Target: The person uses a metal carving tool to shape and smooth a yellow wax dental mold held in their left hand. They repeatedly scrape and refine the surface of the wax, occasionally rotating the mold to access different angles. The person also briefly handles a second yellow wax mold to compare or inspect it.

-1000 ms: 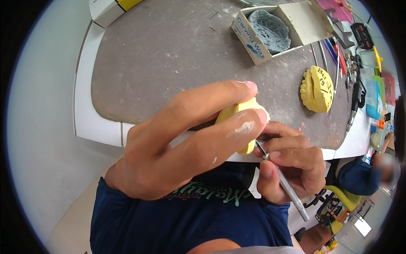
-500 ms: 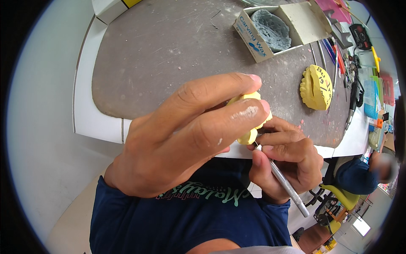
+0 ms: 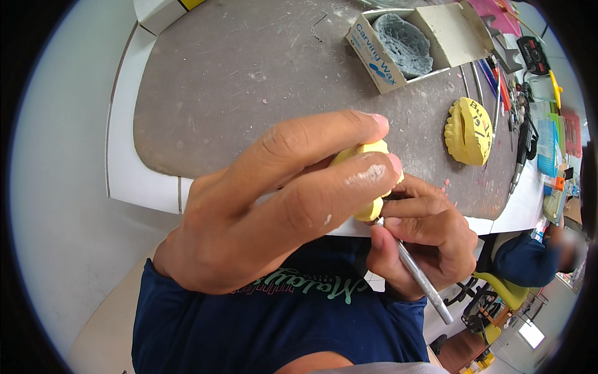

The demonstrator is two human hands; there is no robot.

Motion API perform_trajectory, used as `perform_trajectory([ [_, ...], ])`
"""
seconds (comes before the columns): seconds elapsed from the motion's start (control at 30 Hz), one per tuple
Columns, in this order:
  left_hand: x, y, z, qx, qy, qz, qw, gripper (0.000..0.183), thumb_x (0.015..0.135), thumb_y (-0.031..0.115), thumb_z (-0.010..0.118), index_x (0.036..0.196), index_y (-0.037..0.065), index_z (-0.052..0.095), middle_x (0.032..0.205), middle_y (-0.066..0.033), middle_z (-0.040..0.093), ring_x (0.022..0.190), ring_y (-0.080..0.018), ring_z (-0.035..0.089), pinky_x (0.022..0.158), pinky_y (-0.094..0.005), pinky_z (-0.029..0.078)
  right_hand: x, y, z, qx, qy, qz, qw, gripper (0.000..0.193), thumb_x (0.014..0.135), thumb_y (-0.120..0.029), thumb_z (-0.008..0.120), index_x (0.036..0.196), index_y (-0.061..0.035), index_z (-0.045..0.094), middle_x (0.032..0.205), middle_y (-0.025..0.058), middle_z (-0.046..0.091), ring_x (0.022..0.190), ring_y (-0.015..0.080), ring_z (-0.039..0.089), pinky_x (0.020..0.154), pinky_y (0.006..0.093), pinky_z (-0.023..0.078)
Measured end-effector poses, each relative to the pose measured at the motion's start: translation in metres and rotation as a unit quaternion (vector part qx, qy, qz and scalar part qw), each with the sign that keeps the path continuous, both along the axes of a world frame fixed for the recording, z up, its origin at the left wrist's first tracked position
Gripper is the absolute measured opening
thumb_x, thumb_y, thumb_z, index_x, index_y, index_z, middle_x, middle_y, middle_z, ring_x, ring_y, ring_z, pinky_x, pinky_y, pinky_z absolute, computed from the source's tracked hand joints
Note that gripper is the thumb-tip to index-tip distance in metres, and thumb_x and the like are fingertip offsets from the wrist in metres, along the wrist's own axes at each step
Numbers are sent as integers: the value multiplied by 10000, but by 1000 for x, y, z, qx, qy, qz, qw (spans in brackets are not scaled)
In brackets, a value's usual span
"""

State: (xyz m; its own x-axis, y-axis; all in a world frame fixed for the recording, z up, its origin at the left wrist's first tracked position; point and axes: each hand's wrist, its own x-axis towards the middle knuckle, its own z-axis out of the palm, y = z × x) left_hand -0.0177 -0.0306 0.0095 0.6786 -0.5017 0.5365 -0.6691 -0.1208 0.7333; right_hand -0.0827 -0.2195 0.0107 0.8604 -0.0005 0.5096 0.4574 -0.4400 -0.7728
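Note:
My left hand (image 3: 268,206) is wrapped around a yellow plaster dental cast (image 3: 370,210), its fingers covering most of it. White dust marks one of those fingers. In my right hand (image 3: 436,234) is a slim carving tool with a silver metal handle (image 3: 425,282), pinched near its front end like a pen. The tool's tip meets the lower edge of the cast, and its very end is hidden there. Some right-hand fingers rest behind the cast. Both hands are above the bench's near edge, in front of a dark blue shirt.
A second yellow cast (image 3: 458,140) with handwriting lies on the grey bench mat (image 3: 237,75). Behind it stands an open carton (image 3: 364,47) holding a grey, textured piece (image 3: 403,47). Tools and a black-handled handpiece (image 3: 522,146) crowd the right side. Another person (image 3: 526,258) sits at far right.
The cast has tipped and lowered slightly in my left hand. The tool's thin tip, visible before, is now mostly hidden at the cast's edge. The bench has shifted a little in view.

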Motion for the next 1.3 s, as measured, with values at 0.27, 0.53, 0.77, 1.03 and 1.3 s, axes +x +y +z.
perform_trajectory([
  [0.27,2,-2,-5,-8,-17,-6,1000,523,704,69,829,1179,41,611,1239,-247,616,1080,-320,668,861,-364,595,-3,2,-1,10,-16,-4,1000,266,644,73,825,791,13,612,728,143,679,790,338,738,707,378,611],
  [0.53,2,-1,-9,-17,-43,-6,999,496,733,35,812,1187,54,612,1247,-242,602,1058,-308,674,817,-345,617,-2,2,1,-52,-18,-4,998,280,639,49,844,794,-5,618,732,137,685,815,336,743,705,356,604],
  [0.77,2,-3,-10,-30,-46,-5,998,461,757,13,792,1179,55,611,1233,-239,604,1025,-293,685,800,-331,623,-2,2,4,-57,-6,-6,998,276,638,51,844,780,-5,614,732,138,686,811,338,743,701,357,603],
  [1.03,1,-4,-13,-29,-63,2,998,463,761,35,793,1186,65,613,1232,-219,611,1034,-275,683,802,-313,619,-1,1,4,-75,-15,-2,997,278,632,50,844,774,-10,612,731,136,683,811,341,742,691,359,606],
  [1.3,3,0,-9,-4,-43,-5,999,481,748,92,813,1183,59,611,1245,-232,611,1054,-293,674,825,-328,610,-1,1,3,-60,-2,-10,998,261,644,77,815,772,4,600,715,143,672,787,333,740,709,372,613],
])
